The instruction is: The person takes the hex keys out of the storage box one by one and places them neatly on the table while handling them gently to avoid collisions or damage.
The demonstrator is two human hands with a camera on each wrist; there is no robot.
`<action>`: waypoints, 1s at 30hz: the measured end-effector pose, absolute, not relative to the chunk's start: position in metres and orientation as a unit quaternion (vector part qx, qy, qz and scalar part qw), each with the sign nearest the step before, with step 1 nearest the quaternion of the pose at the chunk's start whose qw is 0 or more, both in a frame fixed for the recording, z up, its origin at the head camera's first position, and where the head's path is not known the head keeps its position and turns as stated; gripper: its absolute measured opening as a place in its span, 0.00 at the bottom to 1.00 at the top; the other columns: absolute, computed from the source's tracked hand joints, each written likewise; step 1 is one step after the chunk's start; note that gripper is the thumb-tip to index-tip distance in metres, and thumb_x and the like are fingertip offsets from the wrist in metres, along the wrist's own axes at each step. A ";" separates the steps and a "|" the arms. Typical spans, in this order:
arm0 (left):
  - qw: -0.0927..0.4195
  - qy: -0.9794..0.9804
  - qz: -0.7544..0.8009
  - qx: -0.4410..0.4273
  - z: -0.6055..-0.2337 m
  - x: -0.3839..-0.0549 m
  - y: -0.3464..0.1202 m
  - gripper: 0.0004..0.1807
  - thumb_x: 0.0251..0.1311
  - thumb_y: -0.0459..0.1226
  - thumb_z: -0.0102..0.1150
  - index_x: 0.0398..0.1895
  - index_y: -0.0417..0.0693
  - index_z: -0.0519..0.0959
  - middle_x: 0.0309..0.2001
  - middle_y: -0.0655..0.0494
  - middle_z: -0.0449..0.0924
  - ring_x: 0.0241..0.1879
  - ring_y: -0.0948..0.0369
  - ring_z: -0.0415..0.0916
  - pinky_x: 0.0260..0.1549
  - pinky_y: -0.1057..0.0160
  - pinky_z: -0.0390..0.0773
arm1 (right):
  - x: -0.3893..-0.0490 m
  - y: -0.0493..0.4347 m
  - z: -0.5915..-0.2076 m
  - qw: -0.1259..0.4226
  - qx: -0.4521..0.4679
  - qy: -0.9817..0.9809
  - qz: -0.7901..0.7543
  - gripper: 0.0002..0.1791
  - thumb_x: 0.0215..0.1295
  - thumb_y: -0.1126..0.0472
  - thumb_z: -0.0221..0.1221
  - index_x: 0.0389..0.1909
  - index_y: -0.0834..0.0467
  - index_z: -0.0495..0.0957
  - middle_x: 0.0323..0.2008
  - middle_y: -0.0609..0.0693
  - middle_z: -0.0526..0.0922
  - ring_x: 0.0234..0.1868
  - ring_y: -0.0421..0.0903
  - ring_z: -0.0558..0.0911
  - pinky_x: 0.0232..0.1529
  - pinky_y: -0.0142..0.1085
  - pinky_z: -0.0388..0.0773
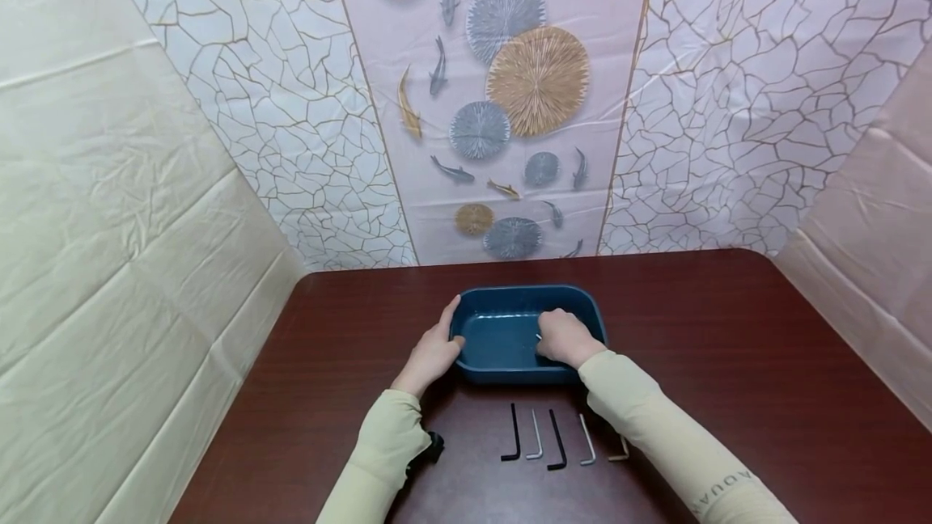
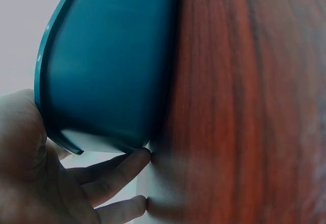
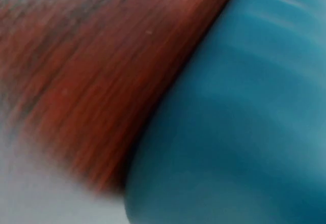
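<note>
A blue plastic tray (image 1: 520,291) stands on the dark red-brown table (image 1: 728,346). My left hand (image 1: 440,346) grips the tray's left end, thumb over the rim and fingers along the outer wall. In the left wrist view the fingers (image 2: 119,170) lie under the tray (image 2: 112,66). My right hand (image 1: 564,338) is curled inside the tray, with the tip of a small silver hex key (image 1: 539,338) showing at its fingers. The right wrist view is a blur of the tray wall (image 3: 244,132) and the table.
Several hex keys lie in a row in front of the tray: a black one (image 1: 514,433), a silver one (image 1: 536,435), another black one (image 1: 557,441), a second silver one (image 1: 586,441). One more (image 1: 620,453) is half hidden under my right sleeve. Cloth walls surround the table.
</note>
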State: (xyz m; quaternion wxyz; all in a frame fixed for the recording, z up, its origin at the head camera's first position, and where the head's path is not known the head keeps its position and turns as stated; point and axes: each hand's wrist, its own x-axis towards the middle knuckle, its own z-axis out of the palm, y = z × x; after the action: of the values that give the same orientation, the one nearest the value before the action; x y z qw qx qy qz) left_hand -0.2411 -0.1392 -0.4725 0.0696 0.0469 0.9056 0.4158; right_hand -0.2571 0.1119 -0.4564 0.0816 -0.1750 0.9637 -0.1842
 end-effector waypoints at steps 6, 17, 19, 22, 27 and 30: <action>0.071 0.905 0.416 0.049 -0.474 -0.241 -0.138 0.42 0.70 0.37 0.50 0.82 0.70 0.46 0.63 0.44 0.72 0.33 0.53 0.71 0.35 0.55 0.69 | -0.256 0.113 -0.459 0.086 -0.177 0.964 -0.180 0.23 0.63 0.67 0.63 0.13 0.53 0.64 0.13 0.45 0.56 0.16 0.42 0.55 0.21 0.36 0.59; 0.070 0.905 0.416 0.053 -0.474 -0.240 -0.139 0.42 0.69 0.36 0.50 0.82 0.67 0.47 0.57 0.43 0.76 0.35 0.53 0.71 0.37 0.53 0.69 | -0.250 0.114 -0.454 0.088 -0.176 0.964 -0.180 0.25 0.62 0.71 0.60 0.11 0.52 0.61 0.12 0.44 0.53 0.16 0.41 0.52 0.20 0.34 0.57; 0.069 0.905 0.416 0.054 -0.474 -0.240 -0.140 0.42 0.69 0.36 0.50 0.82 0.67 0.46 0.51 0.43 0.77 0.33 0.54 0.70 0.36 0.54 0.68 | -0.249 0.114 -0.451 0.089 -0.177 0.963 -0.182 0.25 0.63 0.70 0.60 0.10 0.52 0.61 0.12 0.44 0.53 0.16 0.41 0.52 0.20 0.34 0.56; 0.071 0.904 0.418 0.055 -0.474 -0.241 -0.140 0.42 0.69 0.36 0.50 0.82 0.67 0.46 0.38 0.45 0.74 0.25 0.55 0.66 0.32 0.56 0.68 | -0.248 0.114 -0.447 0.090 -0.180 0.961 -0.189 0.26 0.62 0.69 0.61 0.10 0.52 0.60 0.12 0.44 0.52 0.15 0.41 0.50 0.19 0.34 0.54; 0.070 0.904 0.419 0.054 -0.474 -0.242 -0.140 0.42 0.69 0.37 0.50 0.82 0.69 0.46 0.34 0.49 0.71 0.21 0.57 0.63 0.28 0.58 0.67 | -0.246 0.111 -0.439 0.107 -0.184 0.952 -0.220 0.30 0.61 0.66 0.64 0.07 0.51 0.58 0.09 0.42 0.51 0.13 0.40 0.48 0.18 0.34 0.51; 0.070 0.904 0.419 0.054 -0.475 -0.243 -0.140 0.42 0.69 0.37 0.50 0.82 0.70 0.46 0.41 0.46 0.75 0.22 0.56 0.64 0.28 0.57 0.67 | -0.244 0.108 -0.433 0.121 -0.189 0.944 -0.242 0.29 0.62 0.65 0.66 0.08 0.52 0.59 0.09 0.43 0.52 0.14 0.41 0.48 0.20 0.34 0.53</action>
State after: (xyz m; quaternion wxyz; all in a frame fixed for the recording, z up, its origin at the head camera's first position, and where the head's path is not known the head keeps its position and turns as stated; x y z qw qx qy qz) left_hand -0.2427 -0.1403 -0.4746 0.0705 0.0542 0.9036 0.4190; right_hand -0.2441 0.1082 -0.4328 0.1208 -0.1893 0.9440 -0.2415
